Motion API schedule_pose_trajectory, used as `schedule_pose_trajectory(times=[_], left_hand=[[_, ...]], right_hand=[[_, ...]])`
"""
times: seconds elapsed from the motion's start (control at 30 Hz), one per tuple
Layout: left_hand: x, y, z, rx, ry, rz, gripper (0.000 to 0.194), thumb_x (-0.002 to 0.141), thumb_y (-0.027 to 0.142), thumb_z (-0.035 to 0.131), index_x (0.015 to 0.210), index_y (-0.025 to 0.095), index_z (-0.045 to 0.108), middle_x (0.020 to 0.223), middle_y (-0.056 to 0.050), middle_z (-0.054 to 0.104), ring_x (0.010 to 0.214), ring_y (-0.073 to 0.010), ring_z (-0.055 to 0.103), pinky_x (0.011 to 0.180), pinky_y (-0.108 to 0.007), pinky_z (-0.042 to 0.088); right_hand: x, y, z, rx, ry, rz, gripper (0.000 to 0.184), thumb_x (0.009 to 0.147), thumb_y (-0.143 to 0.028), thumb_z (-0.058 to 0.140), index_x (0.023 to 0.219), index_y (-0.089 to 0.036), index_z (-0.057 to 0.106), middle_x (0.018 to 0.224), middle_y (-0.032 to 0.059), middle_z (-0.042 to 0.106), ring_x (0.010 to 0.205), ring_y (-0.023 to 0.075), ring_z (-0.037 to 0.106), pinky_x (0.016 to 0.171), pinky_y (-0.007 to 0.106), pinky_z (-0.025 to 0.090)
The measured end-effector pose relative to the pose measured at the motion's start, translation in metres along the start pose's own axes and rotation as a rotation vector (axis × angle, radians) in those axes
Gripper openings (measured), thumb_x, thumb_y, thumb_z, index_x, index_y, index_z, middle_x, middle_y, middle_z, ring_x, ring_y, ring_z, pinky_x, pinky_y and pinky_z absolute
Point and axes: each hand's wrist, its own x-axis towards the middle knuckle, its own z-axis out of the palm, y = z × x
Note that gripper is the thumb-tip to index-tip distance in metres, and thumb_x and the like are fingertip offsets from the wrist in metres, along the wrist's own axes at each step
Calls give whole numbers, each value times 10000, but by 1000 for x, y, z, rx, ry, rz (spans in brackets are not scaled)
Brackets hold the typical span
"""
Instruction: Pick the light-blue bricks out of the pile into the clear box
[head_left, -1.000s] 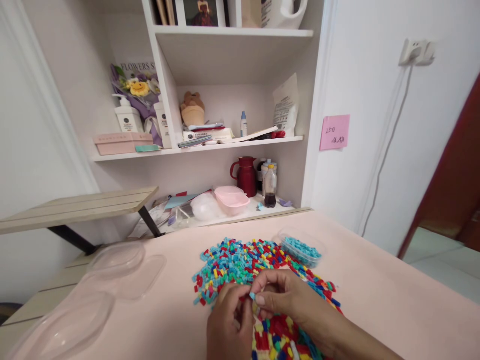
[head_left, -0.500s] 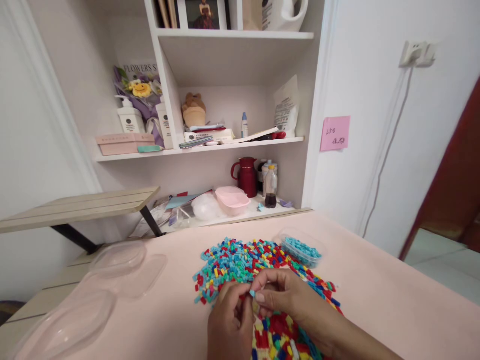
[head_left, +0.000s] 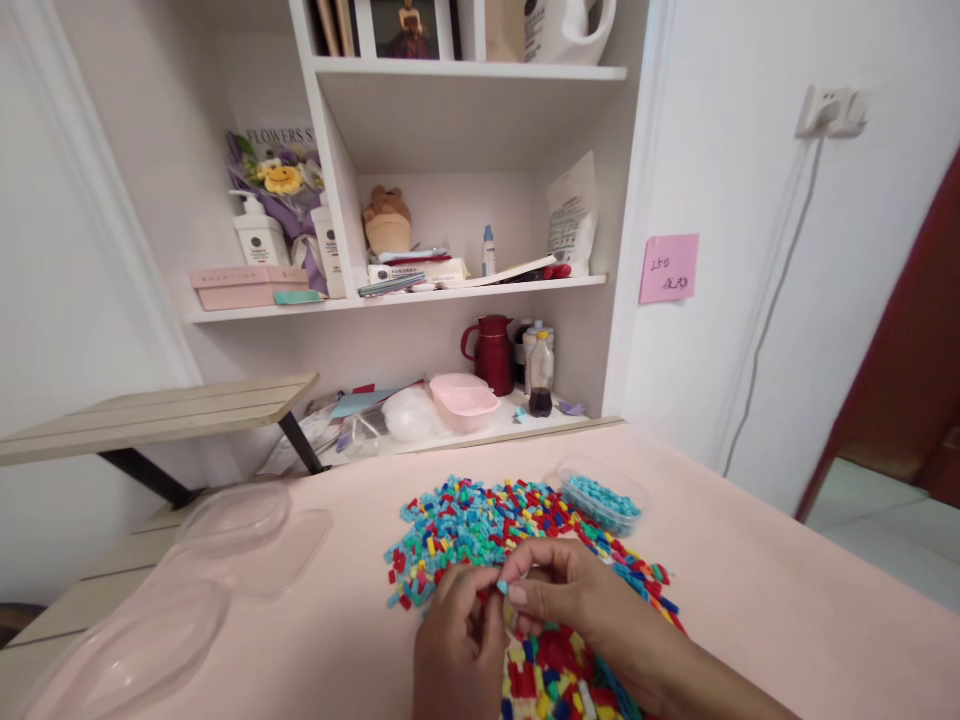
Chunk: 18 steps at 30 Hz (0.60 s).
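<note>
Here's a tiny light-blue toy brick [head_left: 502, 587], pinched in the right hand's [head_left: 562, 590] grip, right beside the left hand's [head_left: 459, 635] fingertips; its long axis is too small to read, the left grip impossible to call. Beyond, mixed toy bricks [head_left: 465, 530] spread toward the surface's [head_left: 787, 600] far edge.

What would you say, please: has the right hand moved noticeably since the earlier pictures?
No: judged against the clear tub on the table, the right hand shows no clear shift in any direction.
</note>
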Motion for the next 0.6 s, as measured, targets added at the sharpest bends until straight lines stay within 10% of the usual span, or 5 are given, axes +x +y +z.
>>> schedule_pose_trajectory(times=[0.6], left_hand=[[0, 2, -1, 81, -39, -31, 170, 846, 234, 487, 885, 226, 653, 752, -15, 641, 602, -119, 613, 470, -184, 439]], right_hand=[[2, 5, -1, 14, -7, -12, 361, 619, -433, 817, 775, -145, 665, 585, 6, 634, 555, 117, 557, 586, 239, 425]])
